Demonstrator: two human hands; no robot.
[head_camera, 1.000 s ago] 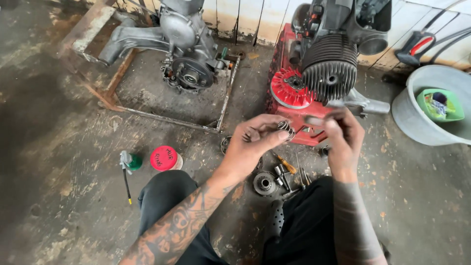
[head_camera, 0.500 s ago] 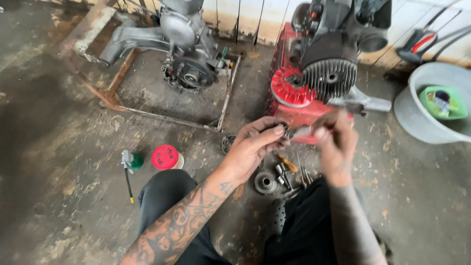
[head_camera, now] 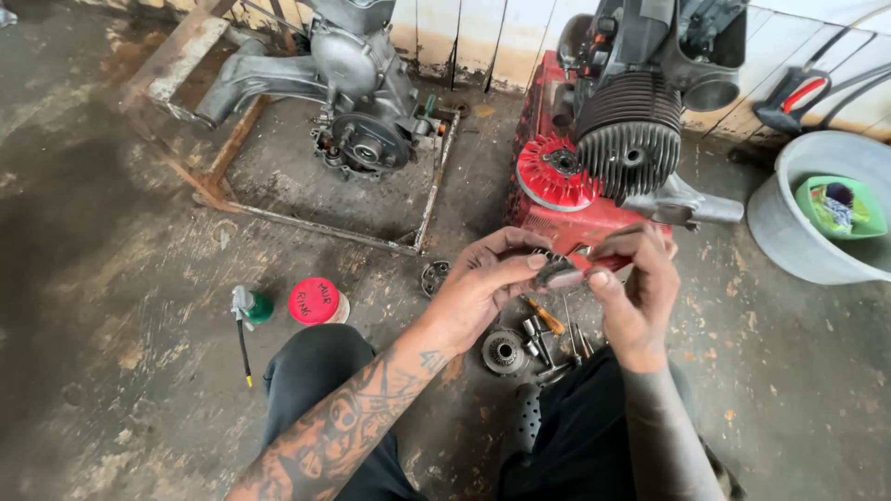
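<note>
The person is crouching over the floor, and both hands are meeting just in front of the red engine block [head_camera: 566,218]. The left hand [head_camera: 483,283] is curling its fingers closed around a small round metal part [head_camera: 557,271], dark and toothed-looking, pinching it at the rim between thumb and fingertips. The right hand [head_camera: 636,288] is closing on the same part from the other side, thumb pressing its near edge; whether it is also holding a thin tool I cannot tell.

The part is looking stiff and solid, light enough for fingertips, and probably oily, so I am judging it slippery. The rim seems the sensible hold, with the centre left free.

Just below the grip, a screwdriver [head_camera: 543,315], loose sockets [head_camera: 531,329] and a round gear-like piece [head_camera: 504,351] are lying on the concrete.
</note>
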